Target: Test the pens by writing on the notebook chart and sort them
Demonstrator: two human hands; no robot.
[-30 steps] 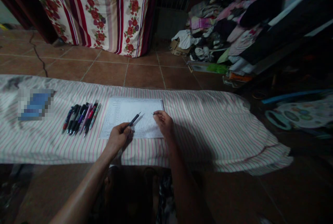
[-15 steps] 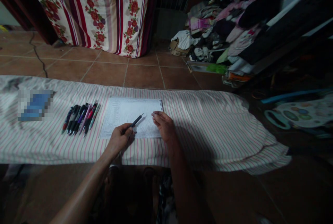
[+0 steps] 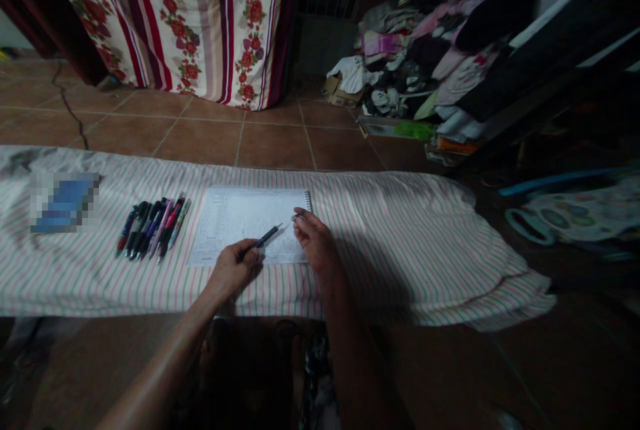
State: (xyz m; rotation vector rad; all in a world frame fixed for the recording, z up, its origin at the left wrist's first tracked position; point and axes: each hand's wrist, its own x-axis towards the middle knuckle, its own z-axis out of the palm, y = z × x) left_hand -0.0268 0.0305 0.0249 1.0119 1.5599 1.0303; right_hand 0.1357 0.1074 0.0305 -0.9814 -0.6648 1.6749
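Note:
My left hand [image 3: 233, 266] is closed around a dark pen [image 3: 264, 237]. The pen slants up to the right, and a thin pale tip sticks out of its far end. Just beyond that tip, my right hand [image 3: 316, 240] has its thumb and fingertips pinched together. Something small may be between them, but I cannot make it out. Both hands are over a spiral-bound paper pad [image 3: 245, 210] with printed edges and a blank middle. Left of the pad, several pens [image 3: 153, 227] lie side by side in a row.
A striped cloth [image 3: 400, 237] covers the long, low surface under the pad. At its left lies a blurred blue object [image 3: 67, 203]. Beyond are a tiled floor [image 3: 200, 130], a floral curtain [image 3: 210, 30] and a heap of clothes [image 3: 400, 50]. A patterned item [image 3: 570, 217] stands at right.
The pen in my left hand has shifted slightly right, its tip nearer my right fingertips. My right hand keeps its pinch. The whole view has shifted a little.

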